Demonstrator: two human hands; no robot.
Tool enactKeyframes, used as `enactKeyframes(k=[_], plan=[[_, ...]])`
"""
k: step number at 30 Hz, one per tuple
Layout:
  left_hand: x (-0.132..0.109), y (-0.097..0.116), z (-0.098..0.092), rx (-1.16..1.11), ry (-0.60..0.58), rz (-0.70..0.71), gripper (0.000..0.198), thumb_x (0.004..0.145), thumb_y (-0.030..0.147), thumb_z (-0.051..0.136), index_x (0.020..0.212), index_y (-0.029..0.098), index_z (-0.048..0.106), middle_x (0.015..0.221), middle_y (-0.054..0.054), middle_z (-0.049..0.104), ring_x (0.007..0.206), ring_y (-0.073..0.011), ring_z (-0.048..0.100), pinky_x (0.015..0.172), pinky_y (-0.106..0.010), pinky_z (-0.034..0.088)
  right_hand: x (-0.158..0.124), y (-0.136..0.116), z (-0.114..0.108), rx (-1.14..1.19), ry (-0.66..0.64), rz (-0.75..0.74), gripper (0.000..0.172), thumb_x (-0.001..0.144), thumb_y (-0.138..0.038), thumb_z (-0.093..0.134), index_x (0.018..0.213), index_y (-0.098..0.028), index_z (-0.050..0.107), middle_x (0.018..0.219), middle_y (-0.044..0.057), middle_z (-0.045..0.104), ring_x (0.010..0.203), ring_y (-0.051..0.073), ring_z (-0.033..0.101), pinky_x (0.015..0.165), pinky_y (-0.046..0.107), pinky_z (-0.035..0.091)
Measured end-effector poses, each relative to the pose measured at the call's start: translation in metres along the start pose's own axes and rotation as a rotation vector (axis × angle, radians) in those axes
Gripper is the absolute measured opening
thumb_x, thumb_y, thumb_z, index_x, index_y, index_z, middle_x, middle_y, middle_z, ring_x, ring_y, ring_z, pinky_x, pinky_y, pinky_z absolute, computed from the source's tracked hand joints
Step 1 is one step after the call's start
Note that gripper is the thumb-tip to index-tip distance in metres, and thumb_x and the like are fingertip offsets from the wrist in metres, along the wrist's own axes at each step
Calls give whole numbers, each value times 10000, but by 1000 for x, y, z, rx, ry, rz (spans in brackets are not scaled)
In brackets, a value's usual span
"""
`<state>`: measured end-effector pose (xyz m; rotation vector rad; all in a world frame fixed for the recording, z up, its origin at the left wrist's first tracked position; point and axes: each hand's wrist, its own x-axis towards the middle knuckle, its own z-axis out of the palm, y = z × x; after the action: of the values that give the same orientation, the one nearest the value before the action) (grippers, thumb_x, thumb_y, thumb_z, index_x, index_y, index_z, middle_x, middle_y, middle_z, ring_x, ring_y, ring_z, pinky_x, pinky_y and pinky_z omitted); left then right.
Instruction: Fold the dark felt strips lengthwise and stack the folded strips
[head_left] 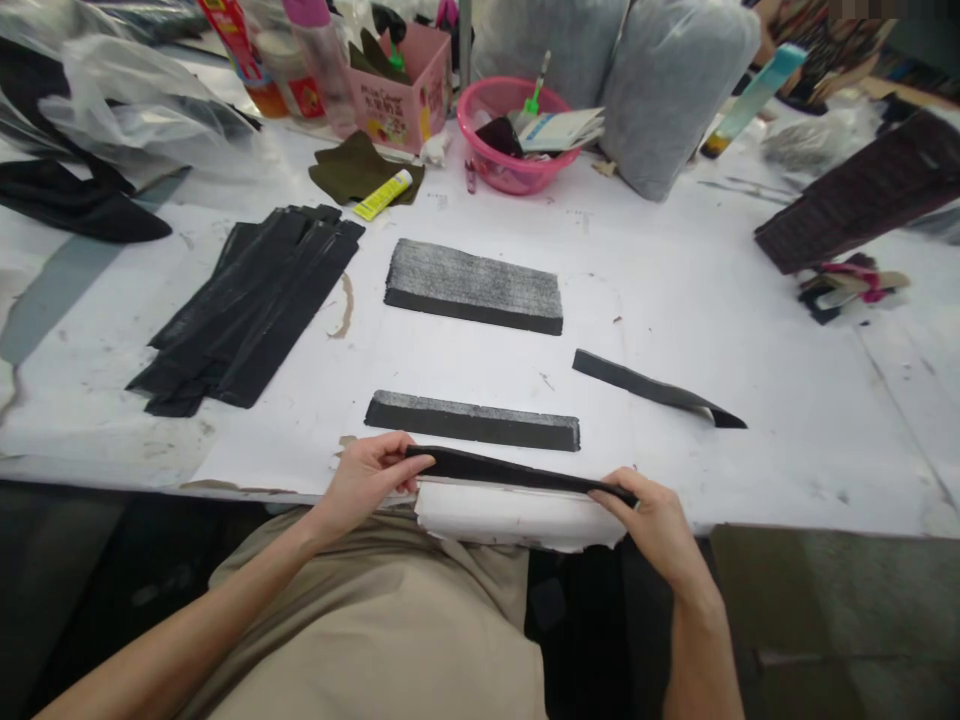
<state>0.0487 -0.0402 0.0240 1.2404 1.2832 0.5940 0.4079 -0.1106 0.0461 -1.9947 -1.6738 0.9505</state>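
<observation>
"Black strip [510, 470], held lengthwise between two hands, right at the near edge of the white table [675, 280]! Who has which end?"

"Left hand [371, 478] has the left tip, thumb and fingers pinching it. Right hand [660, 520] pinches the other end, thumb pressed against the fingers."

"And below it?"

"White paper [517, 518], drooping over the table's edge."

"Take us further up!"

"Just beyond the held strip, and parallel to it, lies a grey-edged black strip [472, 420], flat on the table. Behind that, a wider speckled grey piece [472, 282], black along its near side."

"Out on the right?"

"One thin dark strip [645, 385], twisted at its right end. Over on the left, a slanting pile of black strips [255, 310], all overlapping."

"Back row?"

"Yellow tube [382, 195], lying on an olive fabric piece [341, 170]. Pink box [409, 100] behind, and to its right a pink basin [517, 178] with a white card [562, 130] inside."
</observation>
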Motion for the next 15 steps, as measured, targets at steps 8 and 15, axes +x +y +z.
enactKeyframes(k=[8, 15], plan=[[7, -5, -34, 49, 102, 1, 327, 821, 461, 622, 695, 172, 535, 564, 16, 616, 517, -95, 506, 553, -197, 423, 39, -1, 34, 694, 110, 288, 361, 651, -473, 794, 772, -170, 639, 627, 8, 656, 566, 143, 595, 532, 234, 471], [18, -3, -50, 114, 230, -15, 330, 763, 482, 666, 715, 171, 565, 514, 35, 562, 462, -90, 472, 469, -189, 359, 48, -7, 45, 648, 170, 304, 380, 693, -523, 756, 696, -172, 611, 555, 1, 632, 469, 118, 556, 455, 210, 435]])
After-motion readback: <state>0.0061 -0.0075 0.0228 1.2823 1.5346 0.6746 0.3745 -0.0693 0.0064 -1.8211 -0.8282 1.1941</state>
